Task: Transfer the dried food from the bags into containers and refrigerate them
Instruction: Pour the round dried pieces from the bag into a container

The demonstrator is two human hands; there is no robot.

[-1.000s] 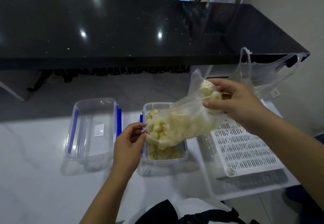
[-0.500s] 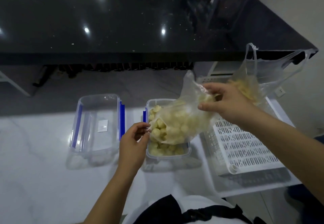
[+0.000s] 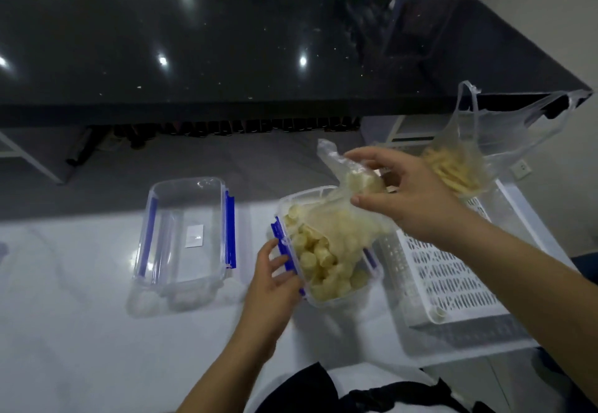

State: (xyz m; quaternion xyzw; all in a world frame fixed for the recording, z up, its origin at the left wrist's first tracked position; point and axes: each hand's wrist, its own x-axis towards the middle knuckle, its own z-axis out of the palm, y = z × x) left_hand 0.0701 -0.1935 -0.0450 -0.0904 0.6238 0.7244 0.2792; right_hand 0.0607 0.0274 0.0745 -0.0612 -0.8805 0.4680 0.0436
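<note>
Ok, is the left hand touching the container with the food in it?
Touching. The head view shows the left hand with its fingers on the blue clip at the left side of the container, no gap between them.

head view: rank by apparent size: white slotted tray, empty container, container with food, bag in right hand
1. white slotted tray
2. empty container
3. container with food, looks close to the empty one, partly covered
4. bag, crumpled, extent unsure

No legible text; small white label in empty container (image 3: 187, 234) unreadable.
</note>
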